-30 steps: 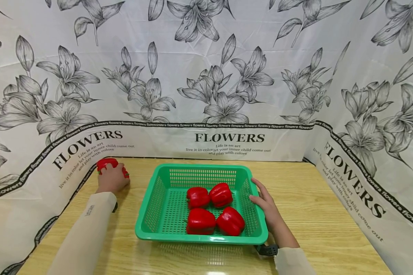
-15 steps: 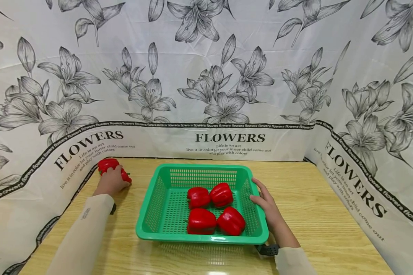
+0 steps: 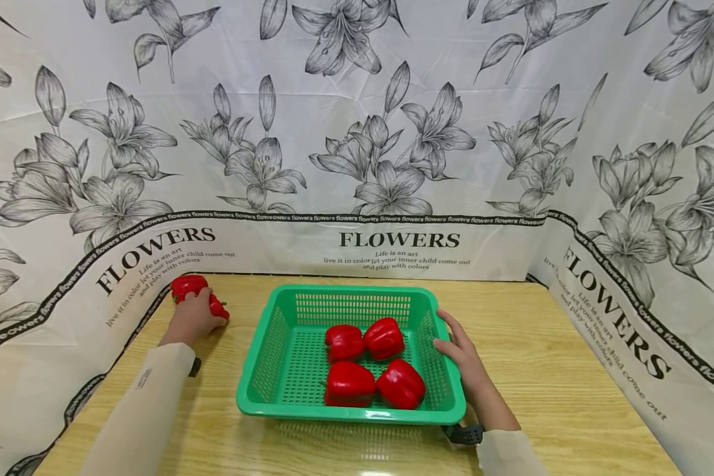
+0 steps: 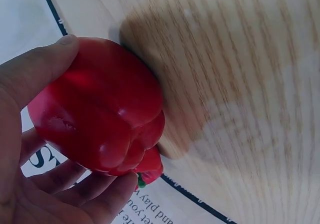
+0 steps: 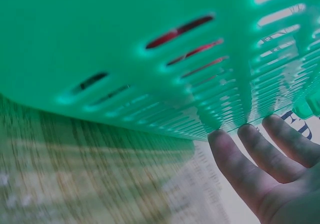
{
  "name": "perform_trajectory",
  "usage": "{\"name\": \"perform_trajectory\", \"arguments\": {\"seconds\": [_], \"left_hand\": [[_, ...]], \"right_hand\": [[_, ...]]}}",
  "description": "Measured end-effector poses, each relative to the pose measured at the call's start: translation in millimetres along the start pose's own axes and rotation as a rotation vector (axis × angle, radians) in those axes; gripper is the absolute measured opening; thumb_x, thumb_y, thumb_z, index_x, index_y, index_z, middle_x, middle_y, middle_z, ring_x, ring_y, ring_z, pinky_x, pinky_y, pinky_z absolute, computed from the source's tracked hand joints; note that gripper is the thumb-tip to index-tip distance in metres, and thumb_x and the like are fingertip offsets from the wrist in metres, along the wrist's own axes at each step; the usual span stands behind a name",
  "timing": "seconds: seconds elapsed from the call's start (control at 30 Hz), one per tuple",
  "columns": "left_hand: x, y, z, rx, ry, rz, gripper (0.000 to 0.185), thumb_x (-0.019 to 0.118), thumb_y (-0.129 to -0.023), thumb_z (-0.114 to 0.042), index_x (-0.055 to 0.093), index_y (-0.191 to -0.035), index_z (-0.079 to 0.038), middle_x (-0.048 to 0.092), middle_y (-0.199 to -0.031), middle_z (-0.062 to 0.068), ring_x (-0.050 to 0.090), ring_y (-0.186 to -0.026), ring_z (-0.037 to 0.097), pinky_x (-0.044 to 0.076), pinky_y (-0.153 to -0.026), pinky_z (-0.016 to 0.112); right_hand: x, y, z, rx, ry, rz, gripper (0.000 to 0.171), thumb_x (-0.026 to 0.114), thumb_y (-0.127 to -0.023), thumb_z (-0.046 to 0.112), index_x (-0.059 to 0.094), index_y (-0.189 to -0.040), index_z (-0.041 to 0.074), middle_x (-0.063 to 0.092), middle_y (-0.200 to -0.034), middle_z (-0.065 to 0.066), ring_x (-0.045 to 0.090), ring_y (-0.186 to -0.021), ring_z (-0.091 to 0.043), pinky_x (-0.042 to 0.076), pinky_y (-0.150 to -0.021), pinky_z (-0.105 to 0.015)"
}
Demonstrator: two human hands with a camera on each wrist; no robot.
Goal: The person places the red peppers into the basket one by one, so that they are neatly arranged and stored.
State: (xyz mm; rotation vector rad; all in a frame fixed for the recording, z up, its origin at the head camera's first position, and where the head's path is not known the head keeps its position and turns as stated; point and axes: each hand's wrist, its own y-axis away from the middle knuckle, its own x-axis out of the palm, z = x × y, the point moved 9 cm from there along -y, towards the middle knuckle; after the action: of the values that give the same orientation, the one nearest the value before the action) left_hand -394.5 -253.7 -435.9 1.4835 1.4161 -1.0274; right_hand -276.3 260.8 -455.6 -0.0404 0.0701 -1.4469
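Observation:
At the back left of the table, my left hand (image 3: 193, 316) grips a red bell pepper (image 4: 100, 104). Its thumb lies on one side and the fingers curl round the other, covering much of the pepper in the head view. A second red bell pepper (image 3: 189, 285) sits just behind it, by the cloth; a bit of it with a green stem (image 4: 142, 183) shows in the left wrist view. My right hand (image 3: 467, 360) holds the right rim of a green plastic basket (image 3: 251, 370), thumb over the rim and fingers against the outer wall (image 5: 190, 99).
Several red bell peppers (image 3: 350, 383) lie in the right half of the basket, which stands mid-table on the wood-grain tabletop (image 3: 547, 344). A white cloth (image 3: 393, 254) printed with flowers and lettering hangs along the back and both sides.
My left hand has drawn slightly toward me and to the right, and the pepper under it has shifted a little right. The right hand and the basket stay in place.

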Motion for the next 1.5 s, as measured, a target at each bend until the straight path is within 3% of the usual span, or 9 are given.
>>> {"name": "perform_trajectory", "arguments": {"seconds": [0.27, 0.53, 1.1, 1.5], "left_hand": [[3.0, 2.4, 0.5, -0.025, 0.045, 0.014, 0.084, 0.071, -0.083, -0.032, 0.028, -0.145, 0.004, 0.033, -0.134, 0.040, 0.047, -0.110, 0.054, 0.044, -0.094, 0.066], [0.0, 6.9, -6.2, 0.007, 0.060, 0.003, 0.085, 0.072, -0.082, -0.035, 0.028, -0.145, 0.004, 0.033, -0.135, 0.040, 0.047, -0.112, 0.055, 0.044, -0.093, 0.066], [-17.7, 26.2, -38.2, 0.090, 0.085, -0.047, 0.078, 0.068, -0.085, -0.034, 0.032, -0.145, 0.001, 0.038, -0.136, 0.035, 0.050, -0.114, 0.051, 0.047, -0.090, 0.064], [-38.1, 45.8, -70.9, 0.156, 0.106, -0.076, 0.076, 0.069, -0.085, -0.032, 0.035, -0.145, 0.000, 0.043, -0.133, 0.032, 0.050, -0.115, 0.048, 0.049, -0.089, 0.062]], "right_hand": [[0.3, 0.8, 0.7, 0.003, 0.002, -0.003, 0.062, 0.046, -0.101, 0.021, 0.016, -0.155, 0.022, 0.034, -0.149, -0.025, 0.065, -0.107, -0.026, 0.057, -0.082, -0.046], [0.9, 0.8, 1.9, -0.001, 0.002, 0.001, 0.062, 0.045, -0.101, 0.020, 0.015, -0.155, 0.021, 0.034, -0.148, -0.026, 0.065, -0.106, -0.026, 0.058, -0.082, -0.046], [0.2, 0.3, 1.2, -0.007, 0.011, 0.001, 0.061, 0.045, -0.101, 0.021, 0.016, -0.155, 0.022, 0.035, -0.148, -0.026, 0.065, -0.107, -0.026, 0.058, -0.081, -0.045], [1.1, 0.8, 2.1, -0.009, 0.000, 0.007, 0.062, 0.045, -0.101, 0.021, 0.015, -0.155, 0.022, 0.034, -0.148, -0.026, 0.066, -0.106, -0.025, 0.058, -0.081, -0.044]]}}
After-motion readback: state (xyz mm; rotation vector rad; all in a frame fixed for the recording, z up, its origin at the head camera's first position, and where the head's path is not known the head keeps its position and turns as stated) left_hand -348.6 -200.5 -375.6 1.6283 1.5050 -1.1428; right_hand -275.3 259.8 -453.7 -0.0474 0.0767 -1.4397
